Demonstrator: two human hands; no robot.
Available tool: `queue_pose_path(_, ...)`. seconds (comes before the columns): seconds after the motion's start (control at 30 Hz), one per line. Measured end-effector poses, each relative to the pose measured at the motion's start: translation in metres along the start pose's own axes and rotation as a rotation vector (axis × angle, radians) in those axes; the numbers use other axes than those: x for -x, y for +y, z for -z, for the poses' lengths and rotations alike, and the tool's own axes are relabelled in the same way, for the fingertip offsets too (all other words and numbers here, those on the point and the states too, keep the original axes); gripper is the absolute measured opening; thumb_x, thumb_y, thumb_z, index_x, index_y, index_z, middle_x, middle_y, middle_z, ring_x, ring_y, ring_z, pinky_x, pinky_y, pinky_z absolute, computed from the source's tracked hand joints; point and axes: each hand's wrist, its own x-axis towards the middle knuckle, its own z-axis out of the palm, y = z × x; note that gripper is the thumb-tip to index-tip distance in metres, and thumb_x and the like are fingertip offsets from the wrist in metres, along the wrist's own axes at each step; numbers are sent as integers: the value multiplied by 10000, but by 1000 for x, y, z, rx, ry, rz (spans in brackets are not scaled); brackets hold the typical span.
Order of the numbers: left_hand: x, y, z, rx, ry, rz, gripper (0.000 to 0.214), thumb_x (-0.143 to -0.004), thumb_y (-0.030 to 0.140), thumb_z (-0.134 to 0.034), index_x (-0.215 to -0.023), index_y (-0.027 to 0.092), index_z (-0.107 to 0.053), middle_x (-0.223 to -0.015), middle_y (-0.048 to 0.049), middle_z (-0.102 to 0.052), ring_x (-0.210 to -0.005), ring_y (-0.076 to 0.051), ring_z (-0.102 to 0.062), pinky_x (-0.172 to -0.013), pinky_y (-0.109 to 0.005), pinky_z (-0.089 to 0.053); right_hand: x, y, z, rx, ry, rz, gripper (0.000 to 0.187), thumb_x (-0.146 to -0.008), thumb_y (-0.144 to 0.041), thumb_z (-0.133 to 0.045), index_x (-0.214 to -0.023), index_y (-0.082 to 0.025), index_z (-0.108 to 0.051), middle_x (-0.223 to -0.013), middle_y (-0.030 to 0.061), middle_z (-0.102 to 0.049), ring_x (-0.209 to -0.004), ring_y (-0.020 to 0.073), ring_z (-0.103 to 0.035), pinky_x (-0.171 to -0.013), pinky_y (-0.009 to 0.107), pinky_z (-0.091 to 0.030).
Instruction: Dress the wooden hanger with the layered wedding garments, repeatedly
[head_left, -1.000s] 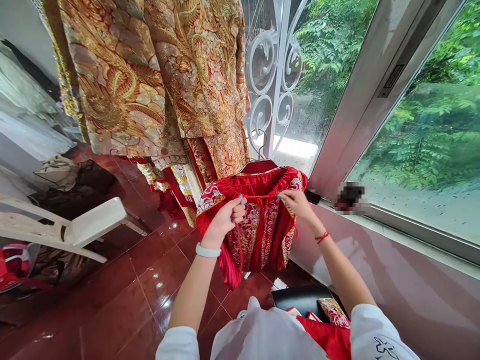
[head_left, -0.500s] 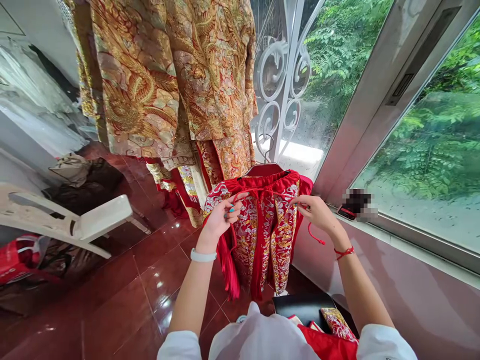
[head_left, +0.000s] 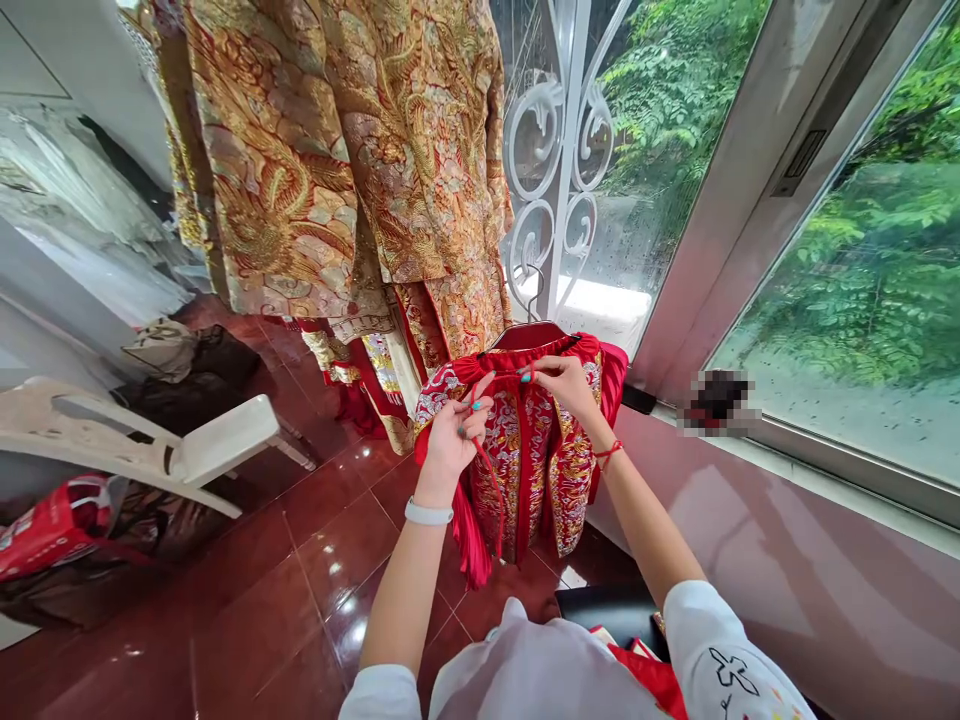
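A red skirt [head_left: 536,450] with gold and silver embroidery hangs from a hanger [head_left: 532,300] by the window. Its gathered waistband has a thin red drawstring [head_left: 491,465]. At the left of the waistband, my left hand [head_left: 459,428] is closed on the drawstring, and one end dangles below it down the skirt's front. My right hand [head_left: 562,383] pinches the drawstring near the middle of the waistband, thumb and fingertips together. The two hands are a short way apart, both in front of the skirt.
Gold embroidered garments [head_left: 337,180] hang at the upper left. A white chair [head_left: 225,440] stands on the red tiled floor, with bags [head_left: 187,360] behind it. A black seat [head_left: 607,605] with red fabric is below right. A blurred dark object [head_left: 716,400] sits on the windowsill.
My right hand has moved left along the waistband, from its right side to near the middle. The drawstring end now hangs below my left hand.
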Motion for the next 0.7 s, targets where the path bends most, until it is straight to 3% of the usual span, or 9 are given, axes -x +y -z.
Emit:
queue_pose_path(0.1,-5,-8,5,-119,13,-16,574,-821,44,-445,-1343,204,-624,-722,43,-426,-442,-29,-147,-384,-119,-193,-2,-1,8,-65,-286,-30,396,-783,-535,-683,-765,-155,-794,-732,77,-726,-671,190,-585,-612,303,-449)
queue_pose_path(0.2,-15,-13,0,-534,-109,-117,483,-861,83,-537,-1297,242,-669,-795,27,-459,-490,-32,-256,-436,-137,-278,-3,-2,13,-63,-392,-23,404,-765,-536,-717,-756,-140,-793,-712,69,-708,-624,155,-525,-574,282,-405)
queue_pose_path(0.3,-29,-16,-9,-949,-132,-374,422,-873,77,-565,-1225,258,-713,-971,-14,-494,-698,-74,-475,-619,-176,-448,-1,-5,14,-84,-400,4,389,-783,-515,-713,-757,-133,-782,-716,58,-682,-590,125,-463,-546,269,-363)
queue_pose_path(0.43,-40,-18,-12,-1248,-91,-647,365,-906,88,-545,-1191,242,-715,-1065,-40,-451,-939,-144,-560,-871,-288,-518,6,-8,13,-63,-345,2,312,-807,-437,-685,-747,-139,-753,-716,39,-662,-563,104,-407,-541,268,-340)
queue_pose_path(0.57,-43,-18,-7,-1330,-119,-789,271,-912,141,-587,-1135,223,-717,-1191,-70,-489,-840,-130,-599,-815,-315,-562,13,-9,12,25,-251,67,216,-836,-309,-613,-727,-149,-709,-732,30,-651,-638,133,-497,-609,269,-396)
queue_pose_path(0.7,-46,-13,-7,-1384,-152,-851,149,-882,136,-626,-995,182,-712,-1226,-87,-542,-851,-143,-641,-768,-309,-583,14,-4,14,164,-262,192,217,-900,-245,-531,-808,-159,-708,-799,42,-615,-709,157,-543,-673,284,-447)
